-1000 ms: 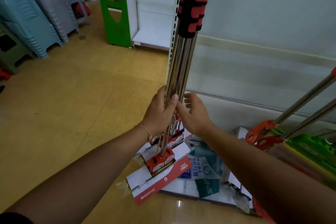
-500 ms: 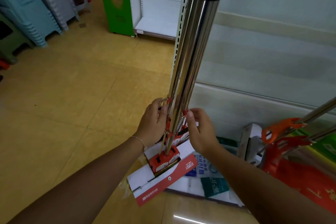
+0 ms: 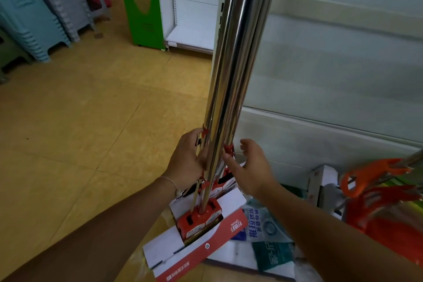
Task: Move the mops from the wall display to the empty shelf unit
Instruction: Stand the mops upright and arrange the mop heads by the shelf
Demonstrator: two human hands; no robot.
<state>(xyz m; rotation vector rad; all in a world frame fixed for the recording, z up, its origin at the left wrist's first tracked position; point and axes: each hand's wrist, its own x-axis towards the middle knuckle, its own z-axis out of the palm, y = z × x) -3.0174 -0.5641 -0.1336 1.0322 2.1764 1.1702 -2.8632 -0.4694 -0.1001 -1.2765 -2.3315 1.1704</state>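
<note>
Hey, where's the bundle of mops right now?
Centre of the head view: the mops stand upright, gripped by the left hand with the right hand beside them, in front of the white shelf.

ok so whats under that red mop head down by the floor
A white and red cardboard sleeve lies under the red mop head, bagged packs beside it on the floor. Whatever is inside the sleeve is covered.

One head-worn wide-angle view looks forward and steeply down; mop poles [image 3: 231, 75] rise close through frame centre, floor [image 3: 80, 121] at left, white panel [image 3: 343, 75] probably just ahead, right.
</note>
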